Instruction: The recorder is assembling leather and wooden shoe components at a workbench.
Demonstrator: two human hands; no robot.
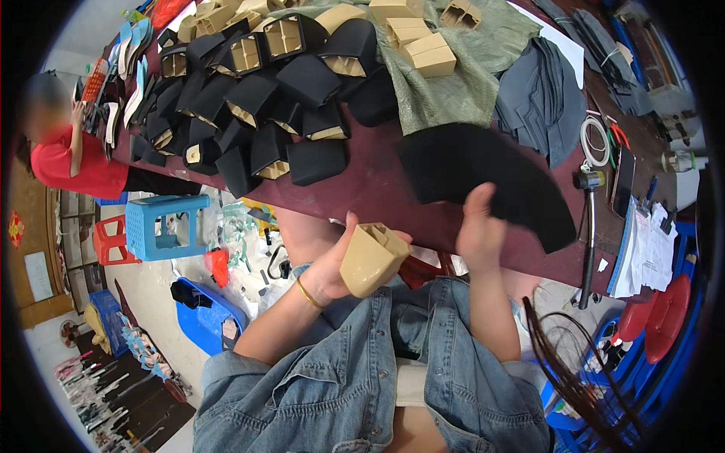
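Left hand (pixel 330 268) grips beige block (pixel 371 260); right hand (pixel 483 234) by black cloth (pixel 483 170)

At the left end of the table (pixel 370 196) is a co-worker (pixel 83 162) in red. On the floor before the table's left part stand a red stool (pixel 113 241), a blue stool (pixel 166 230) and a blue tub (pixel 204 317). Black-covered blocks (pixel 253 98) crowd the table's left half.

At the table's near edge, the left hand's fingers are clamped on the beige block, thumb on one side, the rest around the other. On the table's far side, bare blocks (pixel 429 54) rest on a green sheet (pixel 445 94).

The black cloth, a curved piece, is over the table's right half. The right hand, blurred, overlaps its lower border at the table's near edge; whether it touches, and whether its fingers are apart or together, cannot be told.

Grey pieces (pixel 540 98) lie on the table's far right; a hammer (pixel 587 234) juts past its near edge.
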